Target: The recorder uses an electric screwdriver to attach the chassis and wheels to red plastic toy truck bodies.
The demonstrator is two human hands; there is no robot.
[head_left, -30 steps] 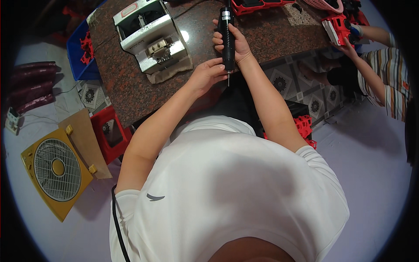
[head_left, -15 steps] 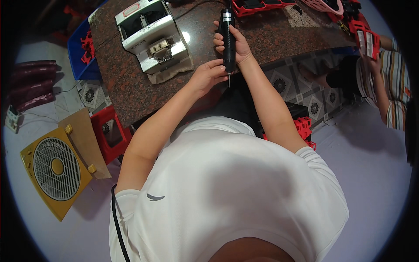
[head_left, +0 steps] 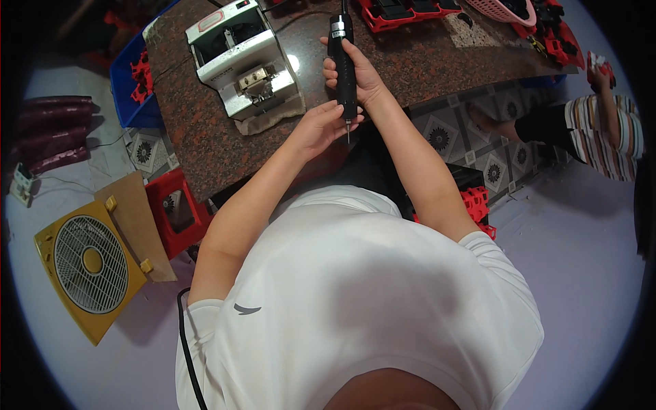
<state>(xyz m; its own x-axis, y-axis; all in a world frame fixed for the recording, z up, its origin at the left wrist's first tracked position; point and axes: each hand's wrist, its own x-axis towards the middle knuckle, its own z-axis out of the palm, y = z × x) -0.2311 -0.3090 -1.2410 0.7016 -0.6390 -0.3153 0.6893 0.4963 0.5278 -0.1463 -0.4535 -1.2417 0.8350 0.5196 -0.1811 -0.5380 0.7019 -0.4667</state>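
Driver (head_left: 345, 82) over the near edge of the table (head_left: 205, 130), 2 hands at it.
Right hand (head_left: 366, 78) wraps its thick middle; left hand (head_left: 316, 131) has fingers at its nose, clasping or merely touching, cannot tell. Likely stiff, fairly heavy, smooth: hold the middle, not the slim bit (head_left: 348, 134).

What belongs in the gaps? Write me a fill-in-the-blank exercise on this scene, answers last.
The right hand grips a screwdriver whose body is mostly ____.
Near the left hand, the metal bit points ____ the white shirt.
The box fan has a ____ frame.
The blue bin is ____ of the white machine.

Answers: black; toward; yellow; left.
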